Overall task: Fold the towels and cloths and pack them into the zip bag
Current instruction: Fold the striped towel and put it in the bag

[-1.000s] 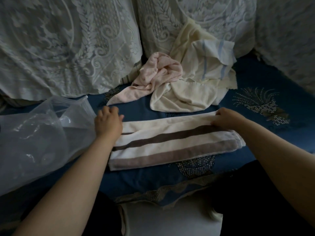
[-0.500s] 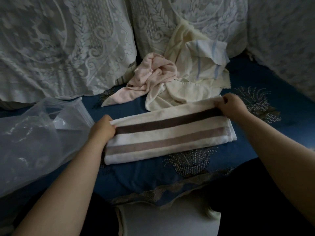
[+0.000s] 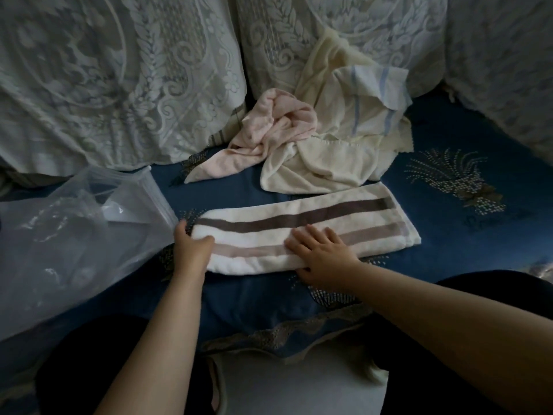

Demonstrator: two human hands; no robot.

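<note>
Right hand point(image 3: 321, 256) has slid inward, flat on the striped terry towel point(image 3: 305, 226); left hand point(image 3: 191, 247) pinches its end.

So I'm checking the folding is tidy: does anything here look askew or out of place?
Nothing odd. The striped towel lies folded flat under both hands; the pink towel and cream cloths sit crumpled, not yet folded.

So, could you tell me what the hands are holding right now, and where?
The left hand grips the striped towel at its left end; the right hand lies flat on its middle, gripping nothing.
</note>
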